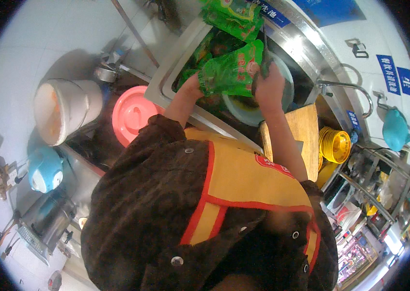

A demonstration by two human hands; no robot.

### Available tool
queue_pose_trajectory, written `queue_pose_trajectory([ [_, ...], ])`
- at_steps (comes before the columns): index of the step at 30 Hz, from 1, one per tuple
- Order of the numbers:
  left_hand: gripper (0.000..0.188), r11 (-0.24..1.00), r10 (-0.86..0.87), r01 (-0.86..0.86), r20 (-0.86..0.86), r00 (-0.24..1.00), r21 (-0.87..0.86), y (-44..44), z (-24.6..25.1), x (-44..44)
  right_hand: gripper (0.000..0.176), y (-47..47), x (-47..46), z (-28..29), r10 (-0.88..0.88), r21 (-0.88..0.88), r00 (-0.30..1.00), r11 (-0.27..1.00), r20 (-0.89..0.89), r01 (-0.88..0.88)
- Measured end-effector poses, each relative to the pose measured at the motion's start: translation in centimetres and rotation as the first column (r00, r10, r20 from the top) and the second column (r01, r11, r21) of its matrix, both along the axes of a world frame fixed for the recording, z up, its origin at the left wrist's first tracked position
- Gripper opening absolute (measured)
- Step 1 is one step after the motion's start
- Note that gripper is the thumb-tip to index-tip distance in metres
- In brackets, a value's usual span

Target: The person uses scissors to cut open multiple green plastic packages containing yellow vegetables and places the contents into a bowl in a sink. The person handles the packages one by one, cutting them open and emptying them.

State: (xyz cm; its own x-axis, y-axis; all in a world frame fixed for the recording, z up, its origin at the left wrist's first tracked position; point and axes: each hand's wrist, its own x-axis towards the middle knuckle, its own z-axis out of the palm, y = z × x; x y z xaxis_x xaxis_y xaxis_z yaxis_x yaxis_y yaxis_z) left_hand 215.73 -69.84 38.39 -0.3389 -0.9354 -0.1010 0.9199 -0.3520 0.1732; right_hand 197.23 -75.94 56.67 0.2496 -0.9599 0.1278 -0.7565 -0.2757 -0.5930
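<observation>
My left hand (191, 87) grips the lower left edge of a green printed plastic packet (226, 72), with its fingers partly hidden behind it. At the packet's right side, my right hand (271, 87) holds a dark, narrow bladed tool (265, 45), which looks like a knife; its blade points away from me. The packet is above a steel sink (167, 80) and partly covers a pale round basin (285, 74) standing inside. Beyond it lie more green packets (232, 18). The contents of the basin are mostly hidden.
A pink plastic basin (128, 112) and a white bucket (85, 98) are on the left. On the right are a wooden board (303, 123), stacked yellow bowls (336, 145) and a curved faucet (363, 92). A pole (134, 32) leans at the far left.
</observation>
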Motion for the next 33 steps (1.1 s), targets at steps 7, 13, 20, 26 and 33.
queue_pose_trajectory([
  [7,0.038,0.846,0.114,-0.306,0.414,0.903,0.436,1.2,-1.1,0.0,0.016,-2.3,-1.2,5.5,-0.082,-0.04,0.948,0.994,0.306,0.099],
  [13,0.037,0.743,0.152,-0.283,0.258,0.954,0.607,0.6,-2.6,-0.2,0.019,-2.3,-1.4,3.4,-0.152,0.029,0.918,0.988,0.366,0.152],
  [20,0.041,0.991,-0.134,0.063,0.797,0.589,0.12,-1.2,-2.5,-4.5,0.021,-2.6,-3.6,2.3,-0.19,0.029,0.882,0.98,0.431,0.197],
  [26,0.08,0.851,-0.249,0.11,0.21,0.946,0.513,-4.4,3.0,-7.0,0.019,-2.8,-4.8,1.2,-0.239,0.069,0.838,0.969,0.49,0.236],
  [33,0.07,0.981,0.034,-0.06,0.134,0.99,0.187,-5.4,8.1,-5.0,0.016,-2.5,-5.6,-0.9,-0.374,0.346,0.595,0.923,0.712,0.166],
])
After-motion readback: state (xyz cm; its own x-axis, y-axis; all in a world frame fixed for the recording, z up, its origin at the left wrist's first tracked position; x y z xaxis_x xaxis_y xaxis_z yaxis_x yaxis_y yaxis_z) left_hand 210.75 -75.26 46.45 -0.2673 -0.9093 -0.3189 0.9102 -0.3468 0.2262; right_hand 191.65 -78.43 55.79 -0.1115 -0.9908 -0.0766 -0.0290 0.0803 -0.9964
